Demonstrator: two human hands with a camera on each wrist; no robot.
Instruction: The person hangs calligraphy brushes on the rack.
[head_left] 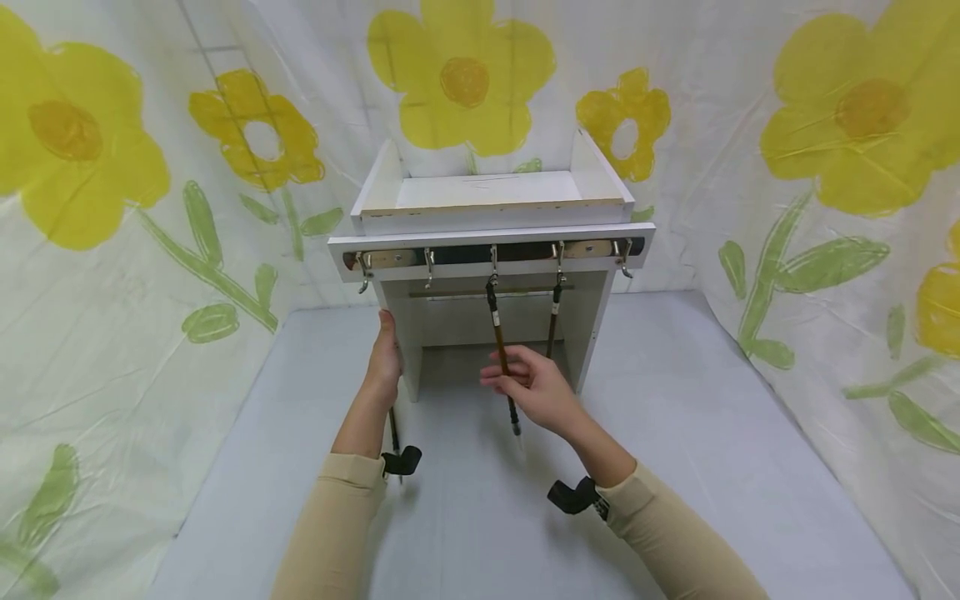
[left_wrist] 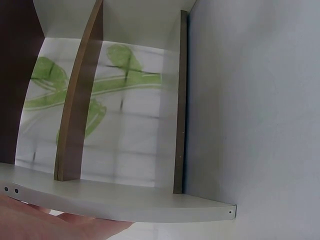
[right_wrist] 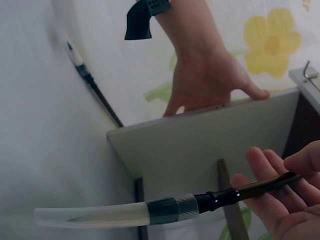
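Observation:
A calligraphy brush (head_left: 499, 342) with a brown handle and a clear sleeve over its bristles hangs from the middle hook of a rail. My right hand (head_left: 534, 387) holds its handle, thumb on one side and fingers behind; the right wrist view shows this brush (right_wrist: 172, 210) close up. My left hand (head_left: 384, 358) rests against the left side panel (head_left: 401, 358) of a white shelf unit, thumb pointing up and fingers along the outer face. A second brush (head_left: 554, 321) hangs one hook to the right. Left of the unit, a third brush (right_wrist: 102, 102) is partly hidden by my left arm in the head view.
The hook rail (head_left: 457, 254) runs across the unit's front, with other hooks bare. An open tray-like top (head_left: 487, 190) sits above it. The unit stands on a pale table (head_left: 465, 517), with a flower-patterned curtain (head_left: 847, 250) around the back and sides.

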